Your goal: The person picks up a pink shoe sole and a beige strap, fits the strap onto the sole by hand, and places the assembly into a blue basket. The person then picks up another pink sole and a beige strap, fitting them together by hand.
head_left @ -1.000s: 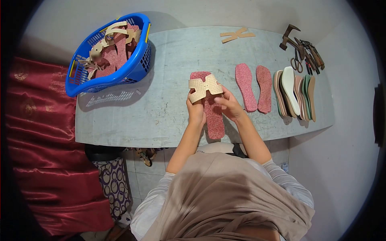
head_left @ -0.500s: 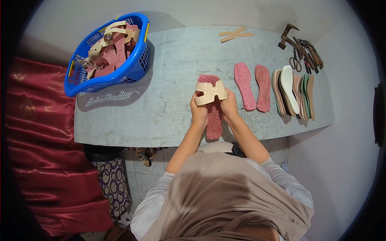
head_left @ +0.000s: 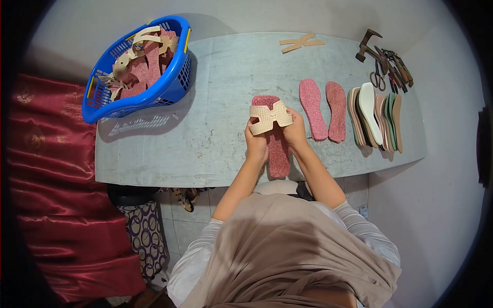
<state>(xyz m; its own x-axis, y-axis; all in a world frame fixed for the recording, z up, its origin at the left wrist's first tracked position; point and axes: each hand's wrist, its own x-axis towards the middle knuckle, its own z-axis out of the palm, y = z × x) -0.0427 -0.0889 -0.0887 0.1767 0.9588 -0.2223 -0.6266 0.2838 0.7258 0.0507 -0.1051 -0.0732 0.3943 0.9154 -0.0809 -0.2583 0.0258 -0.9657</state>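
Observation:
Between my hands is a sandal (head_left: 279, 154) with a reddish-pink speckled sole and a cream woven-texture strap (head_left: 267, 116) cut in an H shape. My left hand (head_left: 257, 143) grips its left edge beneath the strap. On the other edge, my right hand (head_left: 294, 131) is closed around the sole and the strap's end. Some fingers of both hands are hidden under the sandal. Just right of it lie a pink sole (head_left: 313, 109) and a darker pink sole (head_left: 336, 112), flat on the table.
A blue basket (head_left: 177, 77) at the back left holds strapped sandals. Several coloured insoles (head_left: 367, 108) lie in a row at the right. Behind them are a hammer (head_left: 365, 49), scissors (head_left: 377, 79) and pliers-like tools (head_left: 398, 66). A tan strap piece (head_left: 302, 43) rests at the table's (head_left: 215, 149) back.
The sandal's heel end has swung slightly right, and my right hand has shifted a little on its edge. Both hands keep their hold.

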